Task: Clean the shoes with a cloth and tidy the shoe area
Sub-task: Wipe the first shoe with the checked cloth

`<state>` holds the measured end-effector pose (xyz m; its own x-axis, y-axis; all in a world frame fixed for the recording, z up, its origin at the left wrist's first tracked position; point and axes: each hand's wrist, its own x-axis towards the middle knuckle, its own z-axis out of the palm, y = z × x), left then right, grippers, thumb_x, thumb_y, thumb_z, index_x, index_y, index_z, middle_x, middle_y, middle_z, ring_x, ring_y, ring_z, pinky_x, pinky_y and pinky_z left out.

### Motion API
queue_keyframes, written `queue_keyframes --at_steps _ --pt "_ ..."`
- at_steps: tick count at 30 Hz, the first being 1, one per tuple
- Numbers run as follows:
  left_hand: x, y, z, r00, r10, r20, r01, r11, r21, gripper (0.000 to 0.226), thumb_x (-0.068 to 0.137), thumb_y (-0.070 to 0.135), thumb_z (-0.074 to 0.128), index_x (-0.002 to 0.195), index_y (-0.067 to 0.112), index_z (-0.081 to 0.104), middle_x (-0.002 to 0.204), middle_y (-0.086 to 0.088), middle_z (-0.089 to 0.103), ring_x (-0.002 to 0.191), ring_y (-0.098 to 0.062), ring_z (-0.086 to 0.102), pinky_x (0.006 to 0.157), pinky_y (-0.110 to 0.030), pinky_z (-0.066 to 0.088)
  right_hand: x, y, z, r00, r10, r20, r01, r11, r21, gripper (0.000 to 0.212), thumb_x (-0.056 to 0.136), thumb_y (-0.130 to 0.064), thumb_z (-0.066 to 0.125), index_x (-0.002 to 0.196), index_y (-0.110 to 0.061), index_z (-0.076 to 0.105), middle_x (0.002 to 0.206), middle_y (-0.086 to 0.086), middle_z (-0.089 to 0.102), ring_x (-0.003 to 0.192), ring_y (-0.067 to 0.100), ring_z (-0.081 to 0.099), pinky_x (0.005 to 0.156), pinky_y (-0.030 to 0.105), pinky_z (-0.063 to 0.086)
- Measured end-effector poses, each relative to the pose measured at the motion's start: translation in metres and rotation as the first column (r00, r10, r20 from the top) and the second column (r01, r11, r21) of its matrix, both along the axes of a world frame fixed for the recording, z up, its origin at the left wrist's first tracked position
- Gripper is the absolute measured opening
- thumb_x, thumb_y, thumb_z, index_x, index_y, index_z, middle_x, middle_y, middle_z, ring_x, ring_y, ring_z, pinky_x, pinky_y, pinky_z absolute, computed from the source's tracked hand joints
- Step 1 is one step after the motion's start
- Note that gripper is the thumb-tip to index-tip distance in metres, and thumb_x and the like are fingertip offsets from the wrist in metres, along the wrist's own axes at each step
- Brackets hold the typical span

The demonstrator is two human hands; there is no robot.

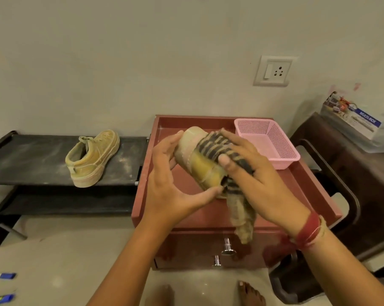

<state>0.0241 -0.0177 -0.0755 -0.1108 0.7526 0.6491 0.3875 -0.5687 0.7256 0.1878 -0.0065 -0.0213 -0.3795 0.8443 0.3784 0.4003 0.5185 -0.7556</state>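
At the far left, low on the pale floor, lie a blue-capped marker and, nearer the person, a small blue tube. Beyond them a black two-tier shoe rack stands against the wall, its top shelf dusty. A tan sneaker sits on that shelf, heel toward the camera and toe toward the wall, its fabric streaked with pale dirt.

Just right of the rack is a red cabinet with a raised rim round its top and two metal drawer knobs on its front. Above the cabinet top, the left hand grips the second sneaker, with its fingers curled over the pale toe end and its thumb under the lower edge. This sneaker is lifted off the surface and tilted, toe pointing up and away.

A brown striped cloth lies over the sneaker's right side, its tail hanging down past the cabinet's front edge. The right hand presses the cloth against the shoe with fingers spread almost straight and the thumb flat on the fabric. A red thread band circles that wrist.

A pink mesh basket sits at the cabinet's back right corner. A white wall socket is above it. At the far right a dark chair carries a printed box.
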Motion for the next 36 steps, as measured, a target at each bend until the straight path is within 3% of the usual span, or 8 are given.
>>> queue_keyframes --at_steps 6,12,15,20,25,29,34,36 --pt "-0.003 -0.003 0.001 0.998 0.028 0.052 -0.028 1.000 0.010 0.089 0.063 0.032 0.083 0.135 0.021 0.031 0.133 -0.008 0.046 0.118 -0.015 0.054 0.092 -0.024 0.048 -0.019 -0.024 -0.009 0.940 -0.001 0.340 -0.051 0.988 0.144 0.045 0.085 -0.062 0.033 0.120 -0.042 0.054 0.152 -0.021 0.022 0.144 0.014 0.011 0.116 0.041 0.018" --pt "-0.003 -0.002 -0.002 0.989 0.111 -0.096 -0.108 0.994 0.034 0.091 0.058 0.036 0.087 0.130 0.000 0.046 0.134 -0.007 0.050 0.125 -0.020 0.050 0.096 -0.043 0.050 0.003 0.013 0.002 0.991 -0.118 -0.069 0.115 0.992 -0.041 0.047 0.083 -0.054 0.050 0.112 -0.021 0.067 0.121 -0.008 0.063 0.116 0.007 0.055 0.104 0.039 0.042" --pt "-0.002 -0.002 0.001 0.987 0.120 -0.108 -0.114 0.992 0.055 0.092 0.058 0.046 0.086 0.130 0.002 0.049 0.137 -0.006 0.049 0.129 -0.015 0.047 0.097 -0.042 0.049 0.009 0.009 0.007 0.979 -0.111 -0.173 0.091 0.989 -0.117 0.019 0.086 -0.046 0.056 0.101 -0.041 0.066 0.116 -0.012 0.065 0.112 0.005 0.057 0.102 0.041 0.043" --pt "-0.001 0.000 -0.001 0.976 0.166 -0.142 -0.155 0.984 0.084 0.079 0.067 0.038 0.078 0.129 -0.003 0.052 0.134 -0.015 0.053 0.129 -0.023 0.049 0.104 -0.036 0.045 -0.015 -0.014 -0.001 0.933 -0.018 0.359 -0.070 0.971 0.229 0.040 0.086 -0.059 0.038 0.115 -0.041 0.058 0.147 -0.019 0.032 0.138 0.008 0.027 0.111 0.047 0.028" --pt "0.000 0.002 -0.001 0.966 0.229 -0.120 -0.222 0.973 0.068 0.082 0.064 0.044 0.078 0.129 -0.001 0.054 0.134 -0.014 0.053 0.127 -0.022 0.050 0.093 -0.044 0.051 -0.014 0.002 0.000 0.995 -0.069 -0.070 0.068 0.998 -0.018 0.047 0.082 -0.056 0.044 0.118 -0.032 0.061 0.135 -0.011 0.050 0.128 0.002 0.042 0.109 0.040 0.035" --pt "-0.012 0.000 -0.005 0.978 0.165 -0.125 -0.161 0.986 0.045 0.080 0.064 0.043 0.077 0.127 0.001 0.052 0.131 -0.010 0.052 0.125 -0.022 0.050 0.095 -0.044 0.049 -0.021 -0.012 -0.017 0.989 0.023 0.145 -0.044 0.989 0.143 0.035 0.088 -0.054 0.041 0.120 -0.043 0.051 0.143 -0.021 0.039 0.139 0.008 0.027 0.113 0.048 0.025" --pt "-0.019 0.000 -0.005 0.982 0.146 -0.123 -0.153 0.987 -0.045 0.085 0.056 0.052 0.083 0.121 0.010 0.048 0.125 0.001 0.044 0.118 -0.016 0.049 0.088 -0.038 0.052 -0.010 0.008 -0.026 0.957 -0.010 -0.289 -0.054 0.975 -0.215 0.028 0.089 -0.043 0.048 0.107 -0.030 0.064 0.098 -0.012 0.069 0.096 0.010 0.064 0.086 0.042 0.047" --pt "-0.024 0.000 -0.007 0.985 0.145 -0.091 -0.152 0.985 -0.084 0.092 0.050 0.063 0.082 0.118 0.013 0.046 0.124 0.003 0.043 0.118 -0.015 0.049 0.087 -0.036 0.053 -0.016 0.008 -0.032 0.958 -0.004 -0.287 -0.054 0.979 -0.195 0.029 0.087 -0.048 0.048 0.109 -0.036 0.063 0.104 -0.018 0.067 0.106 0.012 0.060 0.099 0.050 0.041"
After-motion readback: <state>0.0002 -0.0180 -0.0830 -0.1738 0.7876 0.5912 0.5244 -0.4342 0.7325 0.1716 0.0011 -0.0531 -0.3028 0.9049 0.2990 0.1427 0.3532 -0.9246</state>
